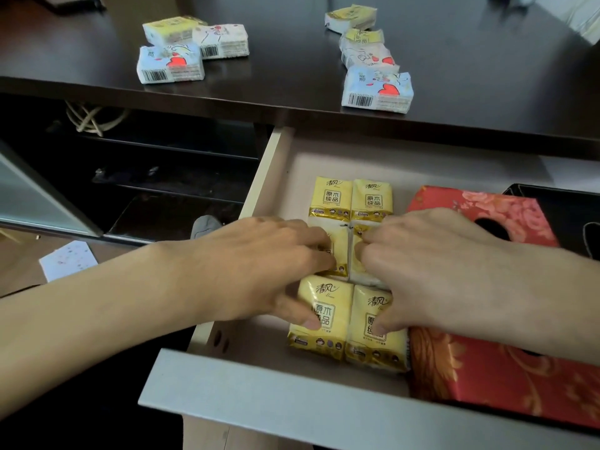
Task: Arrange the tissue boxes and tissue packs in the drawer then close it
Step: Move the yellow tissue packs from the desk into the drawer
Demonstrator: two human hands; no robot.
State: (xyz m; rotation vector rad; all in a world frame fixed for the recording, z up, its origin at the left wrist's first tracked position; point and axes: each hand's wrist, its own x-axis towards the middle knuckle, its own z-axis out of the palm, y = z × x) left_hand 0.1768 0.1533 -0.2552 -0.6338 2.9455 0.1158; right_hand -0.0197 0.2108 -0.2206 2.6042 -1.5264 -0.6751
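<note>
The drawer (259, 193) stands pulled open below the dark tabletop. Several yellow tissue packs (350, 198) lie in it in two columns. My left hand (259, 264) rests over the middle left pack, its fingers curled on it and its thumb on the near left pack (324, 306). My right hand (431, 267) covers the middle right pack with curled fingers, thumb on the near right pack (373, 349). Two red floral tissue boxes (487, 209) (487, 378) lie to the right of the packs, partly hidden by my right forearm.
On the dark tabletop (292, 53) lie three loose tissue packs at the left (172, 63) and several at the right (376, 89). A black tray (558, 203) sits at the drawer's far right. Open dark shelves (146, 164) are to the left.
</note>
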